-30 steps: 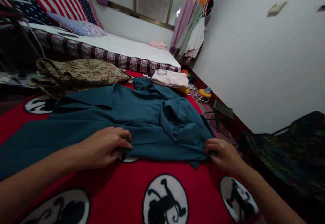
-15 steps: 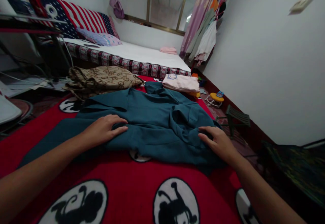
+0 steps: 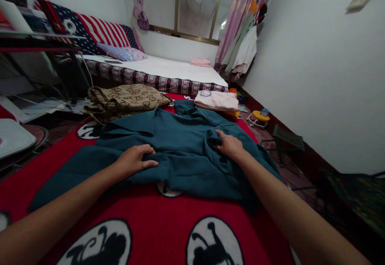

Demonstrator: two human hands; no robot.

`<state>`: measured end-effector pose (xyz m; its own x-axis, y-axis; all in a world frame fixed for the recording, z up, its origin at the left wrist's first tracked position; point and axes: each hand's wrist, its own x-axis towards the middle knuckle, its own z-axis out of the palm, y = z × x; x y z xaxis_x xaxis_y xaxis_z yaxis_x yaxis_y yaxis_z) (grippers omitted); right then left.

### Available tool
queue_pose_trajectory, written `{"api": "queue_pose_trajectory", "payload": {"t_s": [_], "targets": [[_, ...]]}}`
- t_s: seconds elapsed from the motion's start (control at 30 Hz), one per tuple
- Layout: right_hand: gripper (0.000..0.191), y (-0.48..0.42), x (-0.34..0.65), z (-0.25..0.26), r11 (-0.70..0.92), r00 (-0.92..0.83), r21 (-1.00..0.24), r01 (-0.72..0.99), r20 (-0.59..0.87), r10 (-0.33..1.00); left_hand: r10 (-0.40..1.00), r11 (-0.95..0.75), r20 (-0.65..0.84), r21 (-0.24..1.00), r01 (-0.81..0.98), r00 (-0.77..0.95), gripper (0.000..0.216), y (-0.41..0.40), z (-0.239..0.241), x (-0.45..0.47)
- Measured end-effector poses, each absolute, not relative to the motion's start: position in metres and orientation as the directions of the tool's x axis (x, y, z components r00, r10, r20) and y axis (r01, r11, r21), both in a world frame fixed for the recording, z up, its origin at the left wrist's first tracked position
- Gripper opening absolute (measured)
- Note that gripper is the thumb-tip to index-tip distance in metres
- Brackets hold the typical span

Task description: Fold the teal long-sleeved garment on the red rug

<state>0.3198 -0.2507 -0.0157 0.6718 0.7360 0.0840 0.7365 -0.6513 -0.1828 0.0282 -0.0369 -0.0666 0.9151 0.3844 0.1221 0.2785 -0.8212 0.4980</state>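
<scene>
A dark teal garment (image 3: pixel 180 144) lies spread across a red blanket (image 3: pixel 156 225) printed with black-and-white cartoon circles. My left hand (image 3: pixel 135 158) rests on the garment's near left part, fingers curled over a fold of the cloth. My right hand (image 3: pixel 230 144) reaches further in and pinches a bunched fold near the garment's middle right. A brown patterned cloth (image 3: pixel 126 98) lies folded behind the garment on the left. A folded pale pink item (image 3: pixel 216 100) sits behind it on the right.
A low bed (image 3: pixel 168 66) with a white sheet, patterned border and flag-print pillows runs along the back. Clothes hang by the pink curtain (image 3: pixel 240 44). A small green stool (image 3: pixel 285 140) and a yellow toy (image 3: pixel 258 116) stand on the floor at right, near the white wall.
My right hand has moved from the garment's near right edge forward and left to its middle. My left hand shifted slightly up onto the cloth. The view has tilted up a little.
</scene>
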Motion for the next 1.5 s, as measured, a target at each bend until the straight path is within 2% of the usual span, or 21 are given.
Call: {"api": "queue_pose_trajectory", "payload": {"t_s": [0.07,0.13,0.17,0.23,0.3,0.37,0.47,0.5,0.63,0.73,0.8,0.87,0.97,1.03,1.1,1.17,1.23,1.3,1.33,1.4,1.5], "targets": [[0.029,-0.24,0.334,-0.007,-0.658,0.68,-0.223,0.719,0.032,0.732,0.402,-0.807,0.133,0.52,0.281,0.906,0.033,-0.037,-0.071,0.028],[0.021,-0.229,0.352,0.009,-0.668,0.698,-0.265,0.696,0.028,0.716,0.421,-0.797,0.15,0.532,0.285,0.895,0.034,-0.036,-0.075,0.027],[0.027,-0.223,0.36,0.018,-0.665,0.708,-0.303,0.682,0.048,0.705,0.43,-0.793,0.157,0.535,0.29,0.889,0.035,-0.036,-0.077,0.028],[0.045,-0.214,0.371,0.033,-0.585,0.717,-0.465,0.664,0.173,0.676,0.446,-0.787,0.167,0.541,0.296,0.879,0.035,-0.036,-0.079,0.028],[0.066,-0.211,0.373,0.038,-0.401,0.708,-0.639,0.656,0.338,0.62,0.456,-0.782,0.192,0.553,0.288,0.869,0.035,-0.038,-0.08,0.027],[0.073,-0.216,0.365,0.032,-0.267,0.683,-0.705,0.657,0.408,0.606,0.455,-0.782,0.23,0.566,0.261,0.86,0.034,-0.041,-0.079,0.027],[0.04,-0.24,0.341,0.008,-0.374,0.618,-0.585,0.719,0.295,0.729,0.447,-0.786,0.295,0.581,0.212,0.844,0.032,-0.046,-0.077,0.026],[0.037,-0.25,0.334,-0.001,-0.432,0.611,-0.515,0.74,0.248,0.752,0.444,-0.788,0.313,0.582,0.199,0.84,0.031,-0.047,-0.076,0.026],[0.053,-0.283,0.324,-0.034,-0.557,0.619,-0.286,0.78,0.218,0.754,0.427,-0.811,0.364,0.558,0.173,0.828,0.033,-0.046,-0.071,0.025],[0.023,-0.295,0.331,-0.047,-0.552,0.591,-0.226,0.803,0.171,0.789,0.378,-0.857,0.384,0.489,0.162,0.842,0.034,-0.039,-0.057,0.028],[0.014,-0.298,0.336,-0.047,-0.565,0.608,-0.253,0.786,0.146,0.78,0.333,-0.89,0.405,0.433,0.143,0.852,0.033,-0.033,-0.04,0.034],[0.018,-0.3,0.34,-0.04,-0.577,0.648,-0.305,0.758,0.24,0.723,0.296,-0.919,0.435,0.374,0.128,0.85,0.033,-0.027,-0.02,0.042],[0.026,-0.306,0.344,-0.028,-0.571,0.665,-0.359,0.738,0.533,0.524,0.257,-0.952,0.464,0.271,0.14,0.848,0.03,-0.022,-0.002,0.057],[0.027,-0.312,0.348,-0.028,-0.574,0.619,-0.344,0.743,0.681,0.392,0.243,-0.965,0.459,0.206,0.164,0.854,0.028,-0.019,-0.005,0.067],[0.026,-0.316,0.352,-0.036,-0.608,0.574,-0.281,0.742,0.734,0.362,0.234,-0.971,0.44,0.157,0.182,0.867,0.026,-0.016,-0.021,0.075],[0.024,-0.318,0.356,-0.049,-0.659,0.585,-0.185,0.729,0.669,0.459,0.233,-0.971,0.418,0.151,0.185,0.878,0.021,-0.012,-0.042,0.08],[0.02,-0.317,0.359,-0.06,-0.708,0.636,-0.076,0.702,0.513,0.576,0.25,-0.966,0.414,0.165,0.198,0.875,0.018,-0.009,-0.059,0.082],[0.015,-0.314,0.357,-0.061,-0.724,0.665,0.008,0.69,0.389,0.637,0.277,-0.96,0.429,0.173,0.222,0.86,0.016,-0.008,-0.067,0.081],[0.012,-0.312,0.353,-0.058,-0.715,0.654,0.025,0.699,0.381,0.653,0.283,-0.958,0.442,0.17,0.23,0.851,0.016,-0.008,-0.067,0.079],[0.013,-0.311,0.339,-0.048,-0.644,0.578,-0.006,0.765,0.448,0.682,0.28,-0.959,0.475,0.179,0.22,0.834,0.015,-0.011,-0.062,0.071],[0.013,-0.314,0.3,-0.035,-0.352,0.373,-0.143,0.925,0.512,0.773,0.243,-0.96,0.512,0.248,0.13,0.824,0.019,-0.025,-0.048,0.047]]}}
